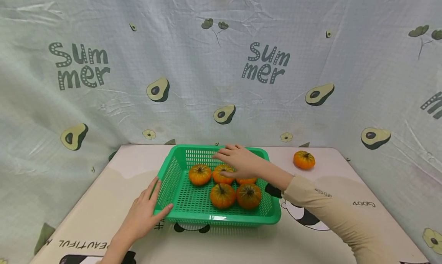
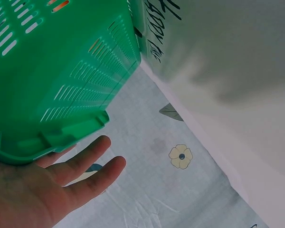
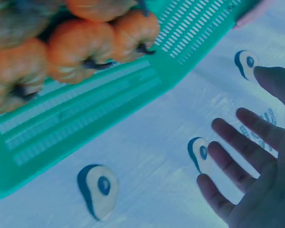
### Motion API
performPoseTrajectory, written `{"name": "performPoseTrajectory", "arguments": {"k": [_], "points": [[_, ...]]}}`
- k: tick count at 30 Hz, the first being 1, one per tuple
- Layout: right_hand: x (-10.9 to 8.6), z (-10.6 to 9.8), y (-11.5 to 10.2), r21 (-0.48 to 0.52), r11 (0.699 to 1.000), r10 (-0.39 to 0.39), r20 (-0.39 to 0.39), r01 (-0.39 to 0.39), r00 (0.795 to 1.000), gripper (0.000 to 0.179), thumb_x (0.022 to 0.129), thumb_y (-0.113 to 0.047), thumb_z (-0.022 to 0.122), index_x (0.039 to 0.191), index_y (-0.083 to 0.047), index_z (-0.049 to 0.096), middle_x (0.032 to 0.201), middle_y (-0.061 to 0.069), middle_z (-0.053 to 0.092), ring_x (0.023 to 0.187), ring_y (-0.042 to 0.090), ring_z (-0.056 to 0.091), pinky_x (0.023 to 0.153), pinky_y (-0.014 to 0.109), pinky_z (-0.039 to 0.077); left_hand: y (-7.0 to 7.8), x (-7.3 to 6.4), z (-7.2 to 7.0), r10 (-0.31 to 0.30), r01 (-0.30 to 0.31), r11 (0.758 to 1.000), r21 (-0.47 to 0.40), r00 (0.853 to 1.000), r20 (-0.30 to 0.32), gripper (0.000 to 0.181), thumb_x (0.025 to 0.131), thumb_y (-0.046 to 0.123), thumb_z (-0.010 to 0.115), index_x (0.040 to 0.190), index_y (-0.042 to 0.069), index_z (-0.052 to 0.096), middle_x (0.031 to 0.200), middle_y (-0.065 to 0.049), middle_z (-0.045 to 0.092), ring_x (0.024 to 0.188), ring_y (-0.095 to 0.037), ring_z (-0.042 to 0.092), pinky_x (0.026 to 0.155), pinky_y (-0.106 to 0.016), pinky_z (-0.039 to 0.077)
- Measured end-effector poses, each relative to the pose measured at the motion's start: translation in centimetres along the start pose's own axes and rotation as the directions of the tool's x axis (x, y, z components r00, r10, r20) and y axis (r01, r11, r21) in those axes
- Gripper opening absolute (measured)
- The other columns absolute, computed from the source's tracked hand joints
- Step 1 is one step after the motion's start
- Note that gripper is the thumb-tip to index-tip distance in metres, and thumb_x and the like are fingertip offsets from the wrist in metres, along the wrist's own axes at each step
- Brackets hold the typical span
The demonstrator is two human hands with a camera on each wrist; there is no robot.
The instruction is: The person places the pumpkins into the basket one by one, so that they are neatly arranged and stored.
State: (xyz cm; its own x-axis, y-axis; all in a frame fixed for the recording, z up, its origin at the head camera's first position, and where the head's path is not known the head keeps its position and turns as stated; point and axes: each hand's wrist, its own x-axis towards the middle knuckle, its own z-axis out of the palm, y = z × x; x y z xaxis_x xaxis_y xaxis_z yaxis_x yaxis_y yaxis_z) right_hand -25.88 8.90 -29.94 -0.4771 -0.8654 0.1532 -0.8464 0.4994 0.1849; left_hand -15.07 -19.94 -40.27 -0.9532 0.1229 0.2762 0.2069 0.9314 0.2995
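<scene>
Small orange pumpkins point(image 1: 222, 197), several of them, sit in a green plastic basket point(image 1: 193, 217) with slotted walls. My left hand point(image 1: 139, 216) is at the basket's left front corner, its thumb over the rim and the fingers extended along the outside. From the left wrist, straight fingers point(image 2: 88, 161) show just under the rim. Above the pumpkins at the basket's back right hovers my right hand point(image 1: 241, 162), fingers spread and holding nothing. It partly hides two pumpkins. In the right wrist view the fingers point(image 3: 242, 147) are straight, apart from the pumpkins point(image 3: 78, 50).
One more pumpkin point(image 1: 304, 160) lies on the table at the back right, outside the basket. A printed cloth point(image 1: 193, 64) with avocados hangs behind and at both sides of the table point(image 1: 241, 248).
</scene>
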Motion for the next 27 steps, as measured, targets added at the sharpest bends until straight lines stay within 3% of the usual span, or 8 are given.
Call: {"name": "performPoseTrajectory", "arguments": {"k": [8,17,24,27], "points": [[-4.5,1.6,1.6,0.004,1.000,0.000,-0.116,0.000,0.993,0.040,0.085,-0.030,0.057,0.122,-0.016,0.052,0.116,0.002,0.056,0.107,0.020,0.048,0.089,0.041,0.041,-0.1,-0.1,0.0,-0.004,0.004,1.000,0.001,1.000,0.001,0.078,0.086,0.047,0.051,0.140,-0.002,0.023,0.147,-0.018,0.018,0.119,-0.042,0.040,0.082,-0.058,0.039],[-8.9,4.2,3.5,0.023,1.000,0.026,-0.243,-0.021,0.970,0.033,0.080,-0.025,0.064,0.112,-0.016,0.059,0.104,-0.002,0.060,0.099,0.016,0.051,0.081,0.035,0.044,-0.1,0.0,0.1,-0.013,0.013,1.000,-0.006,1.000,0.010,0.079,0.086,0.049,0.050,0.140,-0.002,0.023,0.147,-0.017,0.018,0.120,-0.042,0.039,0.083,-0.059,0.039],[-11.8,6.5,5.2,0.068,0.996,0.076,-0.364,-0.055,0.928,0.031,0.075,-0.020,0.069,0.105,-0.014,0.062,0.100,-0.002,0.061,0.093,0.015,0.051,0.077,0.034,0.044,-0.1,0.0,0.2,-0.008,0.008,1.000,-0.011,1.000,0.007,0.078,0.086,0.048,0.050,0.140,-0.002,0.023,0.147,-0.018,0.018,0.120,-0.042,0.038,0.083,-0.059,0.038],[-12.9,7.5,6.1,0.101,0.990,0.131,-0.390,-0.099,0.911,0.029,0.076,-0.018,0.069,0.103,-0.012,0.063,0.099,-0.002,0.061,0.093,0.014,0.051,0.078,0.034,0.044,-0.1,0.0,0.2,-0.008,0.008,1.000,-0.014,1.000,0.006,0.078,0.086,0.048,0.049,0.140,-0.002,0.022,0.147,-0.018,0.017,0.120,-0.042,0.038,0.083,-0.059,0.038]]}}
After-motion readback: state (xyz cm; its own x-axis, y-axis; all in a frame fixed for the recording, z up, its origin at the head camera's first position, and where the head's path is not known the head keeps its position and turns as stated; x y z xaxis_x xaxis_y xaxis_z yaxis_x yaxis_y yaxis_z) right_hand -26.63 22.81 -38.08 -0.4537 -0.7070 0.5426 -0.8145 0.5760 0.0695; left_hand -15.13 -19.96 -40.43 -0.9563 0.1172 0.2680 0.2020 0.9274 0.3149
